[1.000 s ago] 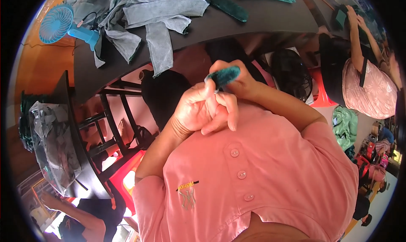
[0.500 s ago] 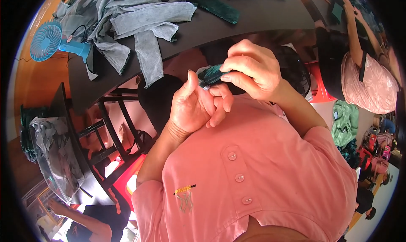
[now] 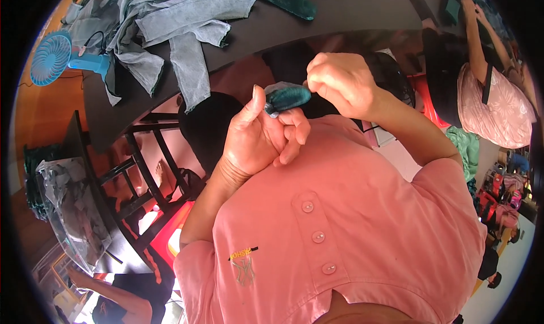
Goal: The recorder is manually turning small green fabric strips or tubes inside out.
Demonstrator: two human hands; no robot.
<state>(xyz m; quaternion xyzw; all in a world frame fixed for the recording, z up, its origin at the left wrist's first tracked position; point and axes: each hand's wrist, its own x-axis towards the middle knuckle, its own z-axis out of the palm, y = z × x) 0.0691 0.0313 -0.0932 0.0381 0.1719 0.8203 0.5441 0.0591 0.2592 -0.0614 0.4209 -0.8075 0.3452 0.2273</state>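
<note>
A small dark green plush fabric piece (image 3: 289, 98), rounded at its right end with a grey backing showing, sits above the chest of my pink shirt. My left hand (image 3: 258, 132) holds its left end between the raised thumb and the fingers, the lower ones loosely curled. My right hand (image 3: 344, 85) is closed in a pinch just at the piece's right end, knuckles up. Whatever lies between those fingertips is hidden or too small to make out.
Grey-backed fabric strips (image 3: 190, 63) are heaped on the dark table (image 3: 243, 52), some hanging over its edge. A blue fan (image 3: 51, 59) stands at left. A clear bag (image 3: 73, 210) lies below it, near a black stool frame (image 3: 150, 171). Another person's arms (image 3: 476, 38) work at far right.
My right hand has drawn slightly right and closed its fingers more tightly, uncovering the green piece's rounded end. The left hand keeps its hold. The view has shifted a little.
</note>
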